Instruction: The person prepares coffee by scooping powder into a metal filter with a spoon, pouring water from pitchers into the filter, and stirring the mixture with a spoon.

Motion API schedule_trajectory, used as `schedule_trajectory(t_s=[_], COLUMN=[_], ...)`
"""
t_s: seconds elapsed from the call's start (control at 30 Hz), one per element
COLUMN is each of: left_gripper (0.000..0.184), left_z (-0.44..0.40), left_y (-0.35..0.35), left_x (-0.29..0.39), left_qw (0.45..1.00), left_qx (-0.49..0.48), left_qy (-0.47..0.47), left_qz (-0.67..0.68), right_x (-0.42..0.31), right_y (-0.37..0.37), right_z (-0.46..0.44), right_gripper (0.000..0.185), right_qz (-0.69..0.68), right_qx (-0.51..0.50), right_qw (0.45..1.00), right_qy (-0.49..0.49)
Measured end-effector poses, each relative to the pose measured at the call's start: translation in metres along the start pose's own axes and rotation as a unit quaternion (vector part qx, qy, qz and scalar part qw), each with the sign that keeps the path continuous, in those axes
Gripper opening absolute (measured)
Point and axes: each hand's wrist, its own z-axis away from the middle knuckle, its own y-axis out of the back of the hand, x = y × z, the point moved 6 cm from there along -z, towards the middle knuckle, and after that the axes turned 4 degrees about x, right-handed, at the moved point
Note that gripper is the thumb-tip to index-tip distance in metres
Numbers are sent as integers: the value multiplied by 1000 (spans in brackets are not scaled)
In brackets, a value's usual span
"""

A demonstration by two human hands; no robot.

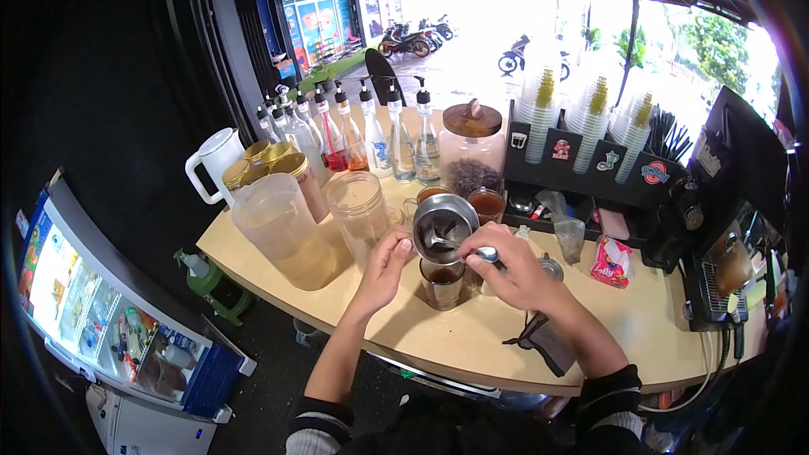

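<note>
My left hand is closed on the side of a metal cup, which is tilted so that its inside faces me. In my right hand is a spoon, its bowl end inside the cup. Right below the cup stands a glass with dark brown liquid in it. Behind the cup, a glass of brown drink is to the right and a glass mug is partly hidden. A clear plastic jar stands just beyond my left hand.
A large plastic pitcher and several pump bottles line the counter's left and back. Behind the glasses stands a wooden-lidded jar. Stacked plastic cups fill a black holder. At right are a pink packet and a black cloth.
</note>
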Motion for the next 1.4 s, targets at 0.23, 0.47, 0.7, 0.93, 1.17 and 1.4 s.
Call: schedule_trajectory(t_s=[0.23, 0.47, 0.7, 0.93, 1.17, 1.4], left_gripper=[20, 19, 14, 13, 16, 22], left_z=[-6, -4, 0, 2, 6, 6], left_y=[5, 8, 5, 0, 3, -1], left_x=[14, 20, 28, 39, 35, 17], left_qw=[991, 989, 980, 971, 972, 979], left_qx=[14, 23, 14, 23, 63, 95], left_qy=[-49, -57, -70, -94, -82, -23], left_qz=[-121, -136, -184, -221, -212, -178], right_x=[15, 4, 10, 2, 7, 20], right_y=[4, 9, 13, 15, 45, 81], right_z=[-5, -11, -16, -12, 11, 54], right_gripper=[16, 18, 17, 13, 15, 21], right_qz=[-54, -38, 8, 37, -234, -200], right_qx=[-31, -36, -70, -44, 49, 149], right_qw=[997, 997, 997, 998, 965, 960], right_qy=[-40, -56, -31, 14, -112, -125])
